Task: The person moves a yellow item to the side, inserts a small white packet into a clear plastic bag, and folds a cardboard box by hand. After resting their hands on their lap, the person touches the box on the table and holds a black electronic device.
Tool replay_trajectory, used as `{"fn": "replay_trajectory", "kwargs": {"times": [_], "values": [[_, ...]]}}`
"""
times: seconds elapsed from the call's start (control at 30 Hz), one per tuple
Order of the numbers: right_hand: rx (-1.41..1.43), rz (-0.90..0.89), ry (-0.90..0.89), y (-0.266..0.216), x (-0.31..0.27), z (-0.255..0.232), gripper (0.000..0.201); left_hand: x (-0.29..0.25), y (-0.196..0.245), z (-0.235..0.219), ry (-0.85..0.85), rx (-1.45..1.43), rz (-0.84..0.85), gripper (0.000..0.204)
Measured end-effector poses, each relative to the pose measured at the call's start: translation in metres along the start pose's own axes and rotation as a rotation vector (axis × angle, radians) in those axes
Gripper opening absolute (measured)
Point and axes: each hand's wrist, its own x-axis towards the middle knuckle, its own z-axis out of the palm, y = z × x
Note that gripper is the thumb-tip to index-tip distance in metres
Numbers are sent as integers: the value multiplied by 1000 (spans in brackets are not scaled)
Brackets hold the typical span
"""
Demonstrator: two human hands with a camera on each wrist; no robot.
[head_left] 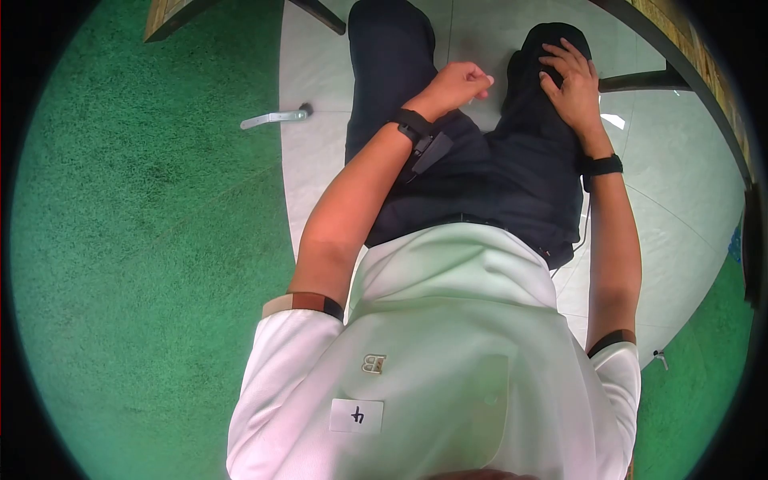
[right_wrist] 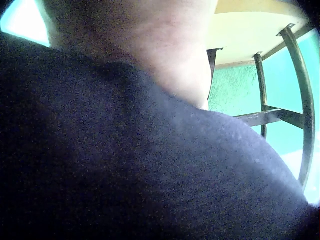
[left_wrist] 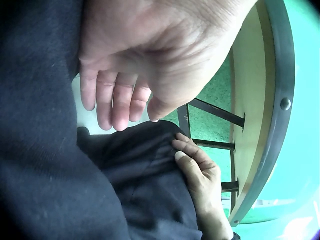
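Over the dark trousers (head_left: 472, 184) of the seated person, my left hand (head_left: 458, 86) hovers near the left thigh with loosely bent fingers. The left wrist view shows its palm and relaxed fingers (left_wrist: 120, 100), with nothing in them. My right hand (head_left: 574, 92) rests on the right knee, fingers spread over the cloth. From the left wrist, that same right hand (left_wrist: 200, 177) appears lying along the knee. In the right wrist view only the heel of the right hand (right_wrist: 175, 65) shows; trouser cloth (right_wrist: 150, 150) hides the fingers. Both wrists wear black straps.
A wooden tabletop edge (head_left: 708, 68) curves past the right knee, with dark metal legs (right_wrist: 300, 100) below the table. Pale tiled floor (head_left: 680, 176) lies under the legs, bordered by green flooring (head_left: 160, 224). A metal bracket (head_left: 276, 118) lies to the left.
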Motion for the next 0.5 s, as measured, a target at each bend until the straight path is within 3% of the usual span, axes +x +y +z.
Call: {"fn": "replay_trajectory", "kwargs": {"times": [0.5], "values": [[-24,2,-14,-2,1,2,24,-7,13,0,-1,-11,-28,31]]}}
